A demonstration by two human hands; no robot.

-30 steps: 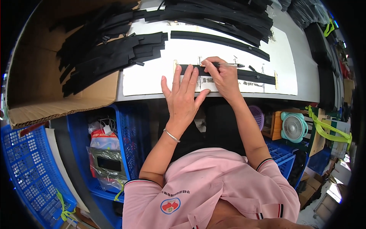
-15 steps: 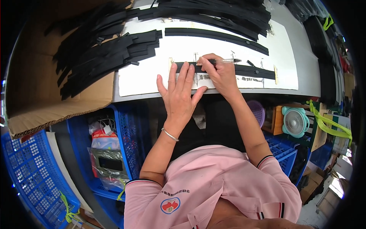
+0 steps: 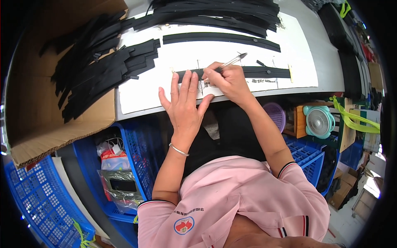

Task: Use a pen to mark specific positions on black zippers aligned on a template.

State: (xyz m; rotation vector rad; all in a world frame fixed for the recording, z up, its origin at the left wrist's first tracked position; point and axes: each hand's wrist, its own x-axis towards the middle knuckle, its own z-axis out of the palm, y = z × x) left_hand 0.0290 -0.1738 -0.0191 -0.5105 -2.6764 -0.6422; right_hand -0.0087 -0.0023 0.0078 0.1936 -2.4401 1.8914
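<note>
A black strip (image 3: 264, 72) lies crosswise on a white marked board (image 3: 142, 97). My left hand (image 3: 184, 101) rests flat with fingers spread, the fingertips pressing on the strip's left part. Beside it, my right hand (image 3: 229, 84) pinches a clear pen (image 3: 232, 61), its upper end pointing to the far right. The pen's tip is hidden by my fingers, near the strip's near edge. A small black cap-like piece (image 3: 261, 63) lies just beyond the strip. Farther back lies another black strip (image 3: 223, 38), parallel to the first.
Piles of black strips lie at the back (image 3: 211, 18) and at the left (image 3: 103, 76), the left ones spilling over a cardboard box (image 3: 62, 138). Below the table are blue crates (image 3: 45, 202), a purple basket (image 3: 275, 115) and a turquoise fan (image 3: 319, 122).
The pen has swung from nearly level to a slant with its upper end raised, and my right hand's fingers have shifted toward the strip's near edge. The whole view has shifted slightly.
</note>
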